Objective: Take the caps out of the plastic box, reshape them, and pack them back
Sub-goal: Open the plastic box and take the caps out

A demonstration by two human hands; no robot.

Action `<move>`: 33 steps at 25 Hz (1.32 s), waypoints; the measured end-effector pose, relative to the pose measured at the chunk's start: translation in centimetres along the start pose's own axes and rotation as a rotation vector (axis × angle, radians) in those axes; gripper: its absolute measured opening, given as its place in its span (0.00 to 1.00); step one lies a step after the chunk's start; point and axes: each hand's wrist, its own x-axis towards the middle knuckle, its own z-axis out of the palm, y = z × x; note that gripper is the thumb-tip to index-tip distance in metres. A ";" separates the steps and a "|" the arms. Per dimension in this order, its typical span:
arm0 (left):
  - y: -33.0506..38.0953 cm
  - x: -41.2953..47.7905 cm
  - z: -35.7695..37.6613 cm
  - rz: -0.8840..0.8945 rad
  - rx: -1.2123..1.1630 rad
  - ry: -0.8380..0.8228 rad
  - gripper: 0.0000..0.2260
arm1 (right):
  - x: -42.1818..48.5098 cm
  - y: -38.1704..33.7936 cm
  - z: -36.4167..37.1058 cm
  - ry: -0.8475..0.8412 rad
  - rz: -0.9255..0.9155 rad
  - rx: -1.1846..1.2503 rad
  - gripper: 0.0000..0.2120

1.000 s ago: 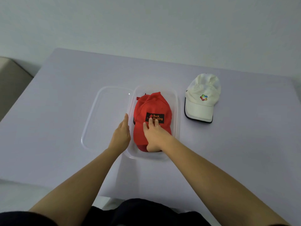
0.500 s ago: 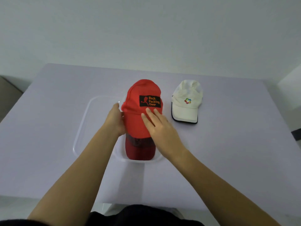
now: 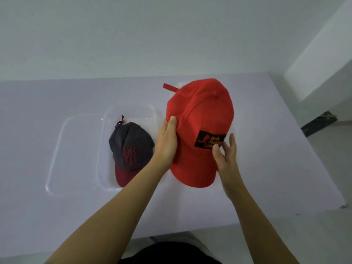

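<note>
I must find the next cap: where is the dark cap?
Head view: the dark cap lies in the box, left of centre, just left of the left hand holding the red cap.

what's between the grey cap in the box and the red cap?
Head view: the left hand, gripping the red cap at its side, right beside the grey cap.
</note>
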 end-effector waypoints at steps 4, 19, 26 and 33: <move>-5.2 -0.1 7.4 -0.198 0.079 -0.113 0.19 | 2.2 3.2 -7.0 0.186 0.153 -0.006 0.30; -11.8 2.9 17.4 -0.294 0.516 -0.481 0.26 | 10.3 10.0 -17.7 0.157 0.111 -0.434 0.33; -6.9 1.9 11.6 0.026 0.455 -0.221 0.23 | 10.3 6.3 -11.4 0.377 -0.368 -0.569 0.27; -4.1 3.7 -5.3 0.110 0.423 0.241 0.23 | 9.3 3.1 6.4 -0.086 -0.508 -0.490 0.18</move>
